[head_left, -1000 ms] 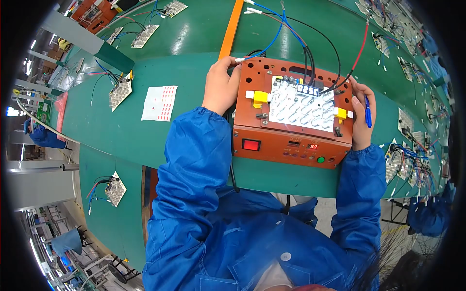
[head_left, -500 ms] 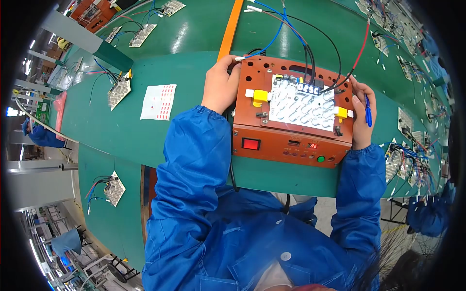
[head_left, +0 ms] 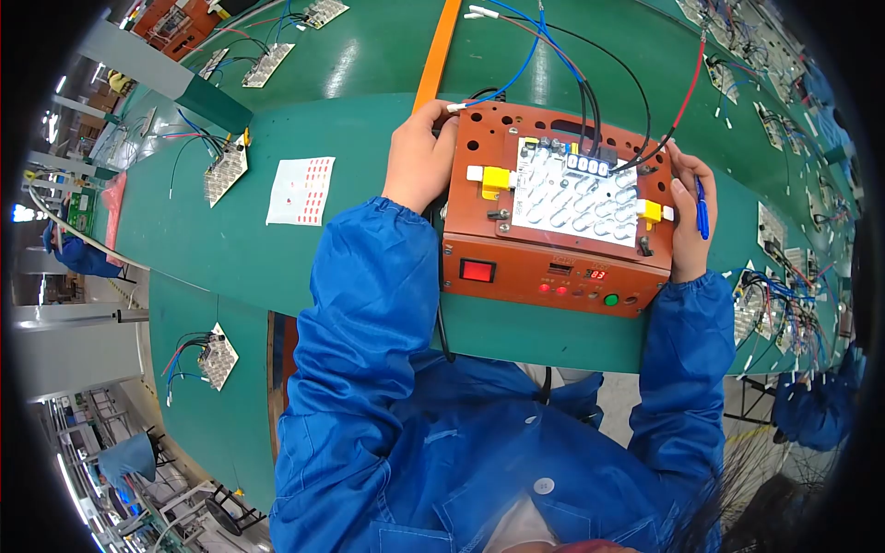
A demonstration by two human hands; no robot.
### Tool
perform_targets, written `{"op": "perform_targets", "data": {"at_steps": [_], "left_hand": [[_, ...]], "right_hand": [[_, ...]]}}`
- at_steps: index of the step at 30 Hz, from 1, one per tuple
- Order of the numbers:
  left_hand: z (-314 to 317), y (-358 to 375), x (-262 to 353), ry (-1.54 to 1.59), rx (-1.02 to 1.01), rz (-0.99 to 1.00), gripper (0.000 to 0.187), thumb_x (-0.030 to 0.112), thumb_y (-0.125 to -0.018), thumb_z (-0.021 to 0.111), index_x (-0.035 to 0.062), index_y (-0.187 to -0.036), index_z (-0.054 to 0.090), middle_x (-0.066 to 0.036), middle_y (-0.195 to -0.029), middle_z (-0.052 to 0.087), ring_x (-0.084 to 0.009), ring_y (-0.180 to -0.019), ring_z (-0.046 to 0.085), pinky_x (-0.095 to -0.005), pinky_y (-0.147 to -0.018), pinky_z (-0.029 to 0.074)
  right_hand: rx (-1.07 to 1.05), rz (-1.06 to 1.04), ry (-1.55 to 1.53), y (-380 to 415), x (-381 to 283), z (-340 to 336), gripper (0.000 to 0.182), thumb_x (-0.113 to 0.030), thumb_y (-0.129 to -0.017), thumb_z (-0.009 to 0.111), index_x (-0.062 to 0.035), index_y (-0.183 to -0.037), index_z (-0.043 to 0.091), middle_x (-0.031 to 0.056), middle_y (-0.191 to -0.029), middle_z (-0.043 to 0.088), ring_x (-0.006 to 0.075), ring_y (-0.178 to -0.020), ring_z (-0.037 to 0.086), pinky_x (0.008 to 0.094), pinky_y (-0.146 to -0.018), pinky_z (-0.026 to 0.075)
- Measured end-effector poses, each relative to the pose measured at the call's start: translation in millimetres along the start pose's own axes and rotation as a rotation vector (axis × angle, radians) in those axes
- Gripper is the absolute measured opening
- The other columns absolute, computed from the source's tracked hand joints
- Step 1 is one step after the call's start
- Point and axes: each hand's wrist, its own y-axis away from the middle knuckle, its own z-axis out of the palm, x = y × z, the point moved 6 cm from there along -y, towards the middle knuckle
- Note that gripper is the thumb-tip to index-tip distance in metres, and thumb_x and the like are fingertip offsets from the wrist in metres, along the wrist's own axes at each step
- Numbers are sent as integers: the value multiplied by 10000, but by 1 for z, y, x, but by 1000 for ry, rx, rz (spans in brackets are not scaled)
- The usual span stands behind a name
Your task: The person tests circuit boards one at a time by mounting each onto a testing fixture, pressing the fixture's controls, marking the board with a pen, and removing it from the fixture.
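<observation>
An orange-brown test box (head_left: 544, 267) sits on the green table between my two hands. My left hand (head_left: 420, 161) grips its left side, thumb towards the top edge. On the right side lies my right hand (head_left: 691, 217), its fingers wrapped round the box edge, with a blue pen (head_left: 702, 210) held among them. A white circuit board (head_left: 567, 198) is mounted on the box between a left yellow clamp (head_left: 498, 179) and a right yellow clamp (head_left: 652, 212). The board's digit display (head_left: 587, 165) is lit, and a red switch (head_left: 477, 270) glows on the front.
Left of the box lies a sheet with red marks (head_left: 301, 192). Wired boards stand farther left (head_left: 226, 170) and lower left (head_left: 218, 359); more wired boards crowd the right side (head_left: 756, 309). Blue, black and red cables hang over the box. A person in blue (head_left: 811, 410) is at the right.
The board's display has changed to zeros, and the small red readout has gone from 86 to 83. Red indicator lights now glow on the front. My hands stay almost still.
</observation>
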Motion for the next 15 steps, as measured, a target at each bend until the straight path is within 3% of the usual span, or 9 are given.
{"op": "perform_targets", "data": {"at_steps": [15], "left_hand": [[-2,1,3,-47,1,-1,224,140,-980,589,-4,-1129,673,-200,-986,732,-314,-912,720,-367,-823,548]], "right_hand": [[-4,-12,28,0,-1,0,340,-30,-951,543,0,-1286,497,267,-1466,516,303,-1403,475,400,-1183,335]]}}
